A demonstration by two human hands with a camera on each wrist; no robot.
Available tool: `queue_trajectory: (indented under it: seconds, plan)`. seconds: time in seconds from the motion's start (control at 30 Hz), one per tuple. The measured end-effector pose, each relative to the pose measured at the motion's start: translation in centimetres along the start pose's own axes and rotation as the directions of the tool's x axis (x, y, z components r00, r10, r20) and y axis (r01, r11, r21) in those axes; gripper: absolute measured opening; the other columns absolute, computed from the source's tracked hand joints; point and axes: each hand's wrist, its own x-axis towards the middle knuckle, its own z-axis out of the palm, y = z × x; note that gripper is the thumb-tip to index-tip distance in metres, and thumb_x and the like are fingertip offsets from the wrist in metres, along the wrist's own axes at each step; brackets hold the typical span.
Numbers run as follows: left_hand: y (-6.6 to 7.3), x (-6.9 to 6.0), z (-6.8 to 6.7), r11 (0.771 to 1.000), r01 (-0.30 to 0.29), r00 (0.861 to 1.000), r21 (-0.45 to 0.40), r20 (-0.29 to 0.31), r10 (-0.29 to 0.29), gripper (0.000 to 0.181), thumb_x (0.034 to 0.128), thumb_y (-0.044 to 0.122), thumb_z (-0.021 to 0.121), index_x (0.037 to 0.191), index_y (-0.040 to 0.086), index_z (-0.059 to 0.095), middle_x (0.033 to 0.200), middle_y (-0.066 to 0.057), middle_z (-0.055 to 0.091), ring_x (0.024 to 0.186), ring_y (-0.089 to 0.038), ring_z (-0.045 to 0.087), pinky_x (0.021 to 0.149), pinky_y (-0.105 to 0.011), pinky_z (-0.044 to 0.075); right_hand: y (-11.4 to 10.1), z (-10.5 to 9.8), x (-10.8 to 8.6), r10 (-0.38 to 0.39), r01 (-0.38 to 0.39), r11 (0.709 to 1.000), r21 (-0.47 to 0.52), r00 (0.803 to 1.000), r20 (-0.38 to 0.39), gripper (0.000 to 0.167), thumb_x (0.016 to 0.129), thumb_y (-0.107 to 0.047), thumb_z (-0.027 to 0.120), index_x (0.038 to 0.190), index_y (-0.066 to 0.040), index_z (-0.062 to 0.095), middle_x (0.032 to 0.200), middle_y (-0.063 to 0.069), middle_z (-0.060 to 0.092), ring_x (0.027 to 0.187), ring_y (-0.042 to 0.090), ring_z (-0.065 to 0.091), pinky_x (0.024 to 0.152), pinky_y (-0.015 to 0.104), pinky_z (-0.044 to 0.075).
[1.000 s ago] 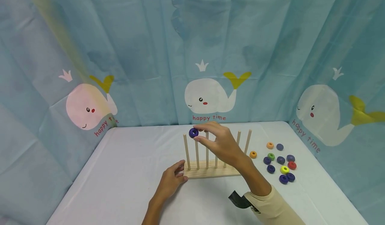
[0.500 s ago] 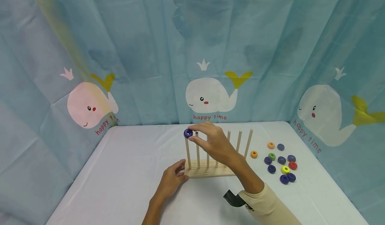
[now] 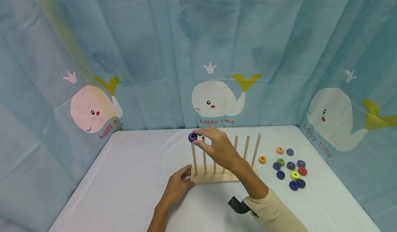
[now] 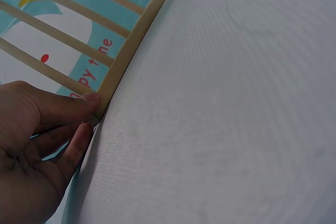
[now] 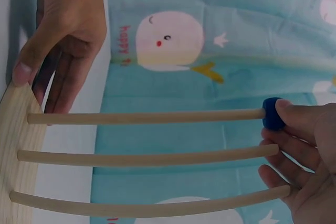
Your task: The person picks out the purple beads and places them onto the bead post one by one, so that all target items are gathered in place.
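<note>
A dark blue ring bead [image 3: 190, 138] is pinched between the thumb and index finger of my right hand [image 3: 221, 150]. It sits at the top of the leftmost peg [image 3: 194, 159] of a wooden peg rack; in the right wrist view, the blue bead [image 5: 272, 114] meets that peg's tip. The rack's pale base [image 3: 214, 179] lies flat on the table with its pegs upright. My left hand [image 3: 176, 188] holds the base's left end, thumb in front and fingers behind. That same grip of the left hand [image 4: 39, 140] shows at the base corner in the left wrist view. My right hand hides parts of the middle pegs.
Several loose beads lie right of the rack on the white tablecloth [image 3: 124, 183]: dark blue ones, a red bead [image 3: 302, 171], a yellow bead [image 3: 294, 175], a green bead [image 3: 280, 162] and orange ones. A blue whale-print curtain [image 3: 149, 87] stands behind the table.
My right hand has moved left with the bead, from near the second peg to the top of the leftmost peg. The left hand keeps its hold on the base.
</note>
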Motion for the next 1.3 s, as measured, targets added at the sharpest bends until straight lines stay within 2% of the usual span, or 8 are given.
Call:
queue_trajectory:
  seconds: [0.47, 0.7, 0.83, 0.93, 1.13, 1.3]
  plan:
    - [0.1, -0.1, 0.0, 1.0, -0.015, 1.0, 0.005, 0.007, 0.015, 0.068, 0.093, 0.001, 0.077, 0.155, -0.002, 0.049, 0.148, -0.027, 0.059, 0.133, -0.041, 0.063, 0.105, -0.029, 0.059, 0.2, -0.4, -0.2, -0.005, 0.005, 1.0, -0.03, 1.0, -0.001, 0.032, 0.097, -0.015, 0.079, 0.127, -0.005, 0.075, 0.126, 0.006, 0.077, 0.123, 0.024, 0.069, 0.102, 0.042, 0.062]
    - [0.0, -0.1, -0.1, 1.0, -0.026, 1.0, 0.003, 0.002, 0.026, 0.069, 0.092, -0.001, 0.077, 0.154, -0.004, 0.049, 0.151, -0.026, 0.057, 0.135, -0.041, 0.061, 0.105, -0.029, 0.059, 0.1, -1.4, -0.6, 0.002, -0.003, 1.0, -0.027, 0.999, -0.036, 0.033, 0.096, -0.016, 0.08, 0.127, -0.007, 0.076, 0.126, 0.004, 0.077, 0.125, 0.022, 0.068, 0.106, 0.044, 0.06]
    - [0.0, 0.0, -0.1, 1.0, -0.03, 1.0, -0.004, 0.0, 0.03, 0.069, 0.0917, -0.001, 0.077, 0.154, -0.005, 0.048, 0.151, -0.027, 0.056, 0.135, -0.042, 0.06, 0.106, -0.029, 0.059, 0.2, -2.1, -1.0, 0.002, -0.003, 1.0, -0.019, 0.998, -0.059, 0.034, 0.096, -0.016, 0.081, 0.128, -0.009, 0.075, 0.126, 0.002, 0.076, 0.124, 0.021, 0.068, 0.101, 0.044, 0.062]
    - [0.1, -0.1, -0.1, 1.0, -0.018, 1.0, -0.01, -0.001, 0.018, 0.069, 0.0919, 0.0, 0.077, 0.154, -0.004, 0.048, 0.152, -0.026, 0.055, 0.136, -0.041, 0.06, 0.106, -0.028, 0.059, 0.3, -2.5, -1.3, -0.013, 0.011, 0.999, -0.034, 0.997, -0.079, 0.034, 0.095, -0.015, 0.081, 0.128, -0.009, 0.076, 0.126, 0.001, 0.076, 0.123, 0.021, 0.068, 0.101, 0.044, 0.062]
    - [0.1, -0.2, -0.1, 1.0, -0.019, 1.0, -0.017, 0.001, 0.019, 0.069, 0.0922, 0.0, 0.077, 0.154, -0.004, 0.048, 0.152, -0.027, 0.055, 0.136, -0.041, 0.06, 0.106, -0.029, 0.059, 0.5, -3.7, -2.3, -0.034, 0.026, 0.998, -0.062, 0.992, -0.124, 0.036, 0.093, -0.013, 0.083, 0.127, -0.009, 0.076, 0.125, 0.002, 0.076, 0.125, 0.023, 0.068, 0.109, 0.045, 0.058]
    - [-0.1, -0.2, -0.1, 0.999, -0.032, 0.999, -0.03, -0.007, 0.032, 0.069, 0.0912, 0.0, 0.078, 0.154, -0.006, 0.049, 0.152, -0.027, 0.055, 0.135, -0.042, 0.06, 0.106, -0.031, 0.059, 0.7, -4.8, -3.3, -0.038, 0.022, 0.995, -0.097, 0.985, -0.166, 0.037, 0.09, -0.01, 0.086, 0.125, -0.009, 0.077, 0.123, 0.003, 0.077, 0.121, 0.023, 0.07, 0.106, 0.045, 0.06]
